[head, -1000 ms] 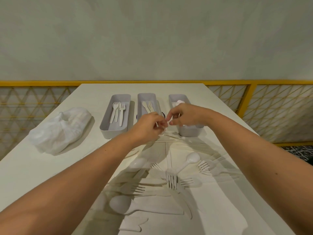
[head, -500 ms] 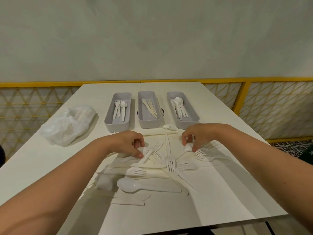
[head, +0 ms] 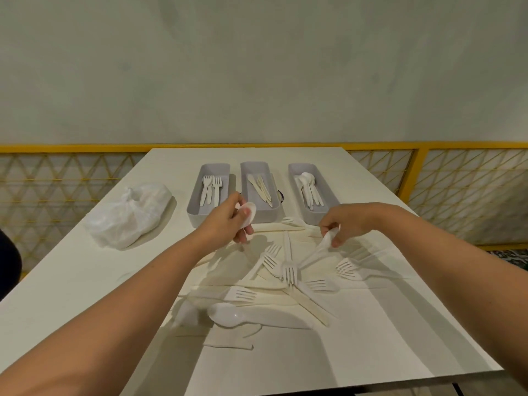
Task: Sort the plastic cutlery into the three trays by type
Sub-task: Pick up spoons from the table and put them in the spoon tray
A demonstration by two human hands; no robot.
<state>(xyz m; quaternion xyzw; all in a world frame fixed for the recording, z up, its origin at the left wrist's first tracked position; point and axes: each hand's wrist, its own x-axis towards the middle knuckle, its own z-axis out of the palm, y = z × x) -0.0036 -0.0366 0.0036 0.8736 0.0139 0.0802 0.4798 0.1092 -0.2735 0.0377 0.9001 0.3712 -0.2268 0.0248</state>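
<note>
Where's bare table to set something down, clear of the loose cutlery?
Bare: the table's left side between the plastic bag and the pile, the strip behind the three trays, and the near right corner. Crowded: the middle before the trays, where forks, knives and spoons overlap.

A white table [head: 371,352] is standing with its far end near a plain grey-green wall [head: 257,67]. A yellow-framed lattice railing [head: 457,195] is running behind the table and along its right side. Dark patterned floor [head: 515,257] is showing past the table's right edge. Soft shadows are lying across the tabletop.
</note>
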